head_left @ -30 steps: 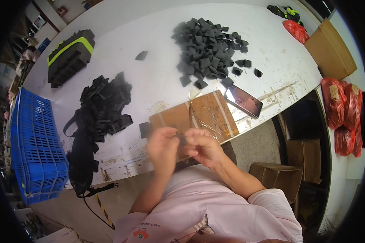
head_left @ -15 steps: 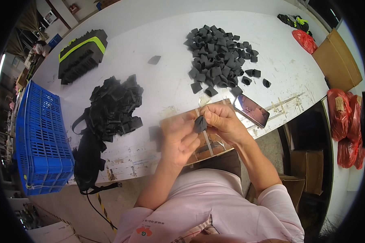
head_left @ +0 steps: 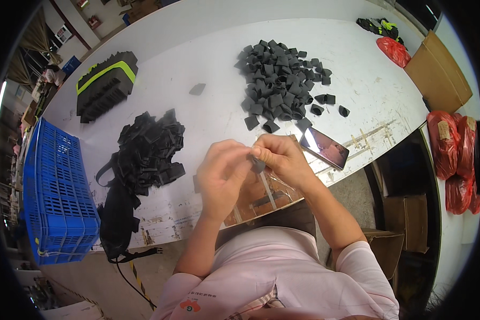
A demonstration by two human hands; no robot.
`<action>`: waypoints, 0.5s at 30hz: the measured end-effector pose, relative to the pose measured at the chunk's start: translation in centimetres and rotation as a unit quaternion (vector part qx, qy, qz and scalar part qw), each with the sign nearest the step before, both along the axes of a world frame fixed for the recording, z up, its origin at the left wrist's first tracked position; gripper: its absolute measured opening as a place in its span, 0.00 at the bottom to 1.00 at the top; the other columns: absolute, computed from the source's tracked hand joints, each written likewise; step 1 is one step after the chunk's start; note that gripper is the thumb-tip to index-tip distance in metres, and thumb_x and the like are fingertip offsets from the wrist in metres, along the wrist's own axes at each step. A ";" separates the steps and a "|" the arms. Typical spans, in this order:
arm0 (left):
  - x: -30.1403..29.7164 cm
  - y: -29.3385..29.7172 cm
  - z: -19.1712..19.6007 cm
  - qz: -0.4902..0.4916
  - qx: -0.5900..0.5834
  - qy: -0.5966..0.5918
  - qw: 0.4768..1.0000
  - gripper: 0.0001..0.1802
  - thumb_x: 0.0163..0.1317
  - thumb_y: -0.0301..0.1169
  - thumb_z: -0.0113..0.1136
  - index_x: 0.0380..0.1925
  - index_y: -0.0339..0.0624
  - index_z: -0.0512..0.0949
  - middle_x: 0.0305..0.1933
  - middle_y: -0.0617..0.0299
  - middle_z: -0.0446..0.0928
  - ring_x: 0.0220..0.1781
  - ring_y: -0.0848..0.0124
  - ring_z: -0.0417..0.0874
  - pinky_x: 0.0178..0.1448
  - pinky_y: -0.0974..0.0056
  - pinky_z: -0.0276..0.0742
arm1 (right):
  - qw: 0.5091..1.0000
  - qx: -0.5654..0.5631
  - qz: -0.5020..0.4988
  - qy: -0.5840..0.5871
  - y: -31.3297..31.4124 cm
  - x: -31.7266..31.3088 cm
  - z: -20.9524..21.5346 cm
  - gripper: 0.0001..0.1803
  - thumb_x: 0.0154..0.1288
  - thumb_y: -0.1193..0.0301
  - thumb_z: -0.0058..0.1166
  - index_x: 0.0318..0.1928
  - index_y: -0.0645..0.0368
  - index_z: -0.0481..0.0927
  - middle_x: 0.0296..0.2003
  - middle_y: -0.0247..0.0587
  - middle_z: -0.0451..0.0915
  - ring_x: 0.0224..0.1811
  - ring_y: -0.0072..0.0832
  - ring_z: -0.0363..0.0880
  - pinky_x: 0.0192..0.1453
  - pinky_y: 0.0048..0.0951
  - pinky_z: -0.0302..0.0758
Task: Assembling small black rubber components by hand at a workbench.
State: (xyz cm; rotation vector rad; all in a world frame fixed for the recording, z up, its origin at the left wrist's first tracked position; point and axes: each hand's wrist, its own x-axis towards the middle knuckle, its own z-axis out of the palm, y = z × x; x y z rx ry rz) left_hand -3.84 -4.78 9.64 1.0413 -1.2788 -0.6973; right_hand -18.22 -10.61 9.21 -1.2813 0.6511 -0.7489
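Observation:
My left hand [head_left: 222, 173] and my right hand [head_left: 284, 158] meet over the near edge of the table, fingertips together. Between them is a small black fabric piece [head_left: 258, 165], partly hidden by the fingers. The right thumb and forefinger pinch it; the left fingers are closed against its upper end. Beneath the hands lies a brown board [head_left: 277, 196] crossed by strips of tape. Beyond them spreads a heap of small black fabric loops [head_left: 277, 80], a few lying loose at its right edge.
A phone [head_left: 325, 148] lies right of the board. To the left are a tangle of black straps [head_left: 150, 149], a stack of black pieces with a yellow-green band [head_left: 106, 82] and a blue crate [head_left: 61, 192]. Cardboard [head_left: 440, 72] and red bags [head_left: 450, 154] stand at the right.
My left hand, blurred before, has risen to my right fingertips, and the fabric piece is now more covered. The whole view has shifted slightly.

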 end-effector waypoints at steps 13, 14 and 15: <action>0.2 -0.1 -1.5 0.016 -0.001 0.013 1.000 0.06 0.49 0.19 0.59 0.29 0.34 0.74 0.28 0.58 0.75 0.29 0.71 0.74 0.35 0.72 0.70 | 0.800 -0.545 -0.161 0.193 1.4 -0.3 0.9 0.09 0.45 0.73 0.60 0.27 0.63 0.74 0.21 0.38 0.69 0.23 0.32 0.70 0.24 0.29 0.67; 0.0 -0.1 -1.3 0.017 -0.024 -0.024 0.999 0.04 0.52 0.19 0.57 0.28 0.33 0.74 0.29 0.59 0.74 0.28 0.75 0.73 0.33 0.74 0.70 | 0.823 -0.518 -0.178 0.150 1.4 -0.3 0.3 0.08 0.45 0.75 0.59 0.26 0.63 0.74 0.21 0.38 0.69 0.23 0.33 0.69 0.24 0.29 0.67; -0.2 -0.2 -1.2 0.018 -0.048 -0.061 0.997 0.01 0.54 0.18 0.56 0.28 0.32 0.75 0.30 0.60 0.73 0.27 0.78 0.72 0.31 0.77 0.69 | 0.843 -0.490 -0.195 0.108 1.3 -0.2 -0.1 0.07 0.45 0.77 0.59 0.25 0.63 0.74 0.20 0.38 0.69 0.23 0.33 0.69 0.25 0.29 0.66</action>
